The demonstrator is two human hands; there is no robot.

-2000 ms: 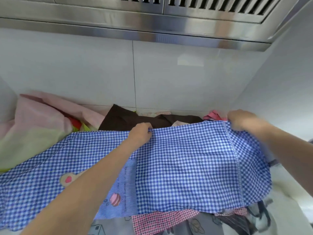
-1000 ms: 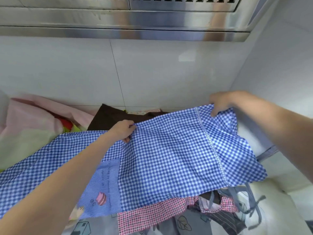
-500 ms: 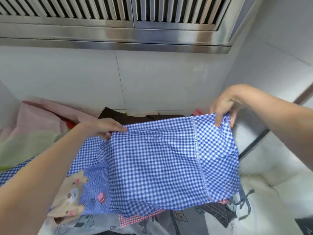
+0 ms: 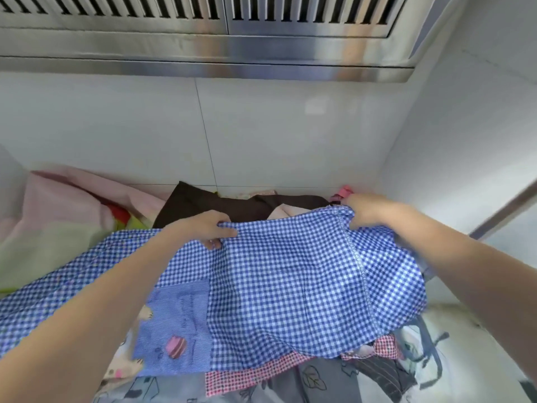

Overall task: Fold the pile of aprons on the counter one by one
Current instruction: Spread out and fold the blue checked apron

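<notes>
A blue-and-white checked apron (image 4: 290,286) with a striped blue pocket patch and a cartoon print lies spread over the pile on the counter. My left hand (image 4: 206,226) pinches its far edge near the middle. My right hand (image 4: 366,209) grips the far right corner, where the cloth bunches up. Under it lie a red-checked apron (image 4: 241,378) and a grey printed apron (image 4: 313,382). A dark brown apron (image 4: 209,205) lies behind.
A pink and pale green cloth heap (image 4: 52,222) fills the left. White tiled walls (image 4: 261,135) close in behind and on the right. A steel extractor hood (image 4: 203,33) hangs overhead. Grey apron straps (image 4: 430,353) trail over the white counter (image 4: 470,344) at the right.
Both hands have lowered the raised right part of the blue checked apron back down onto the pile. My right hand has come down and spread the cloth to the right.
</notes>
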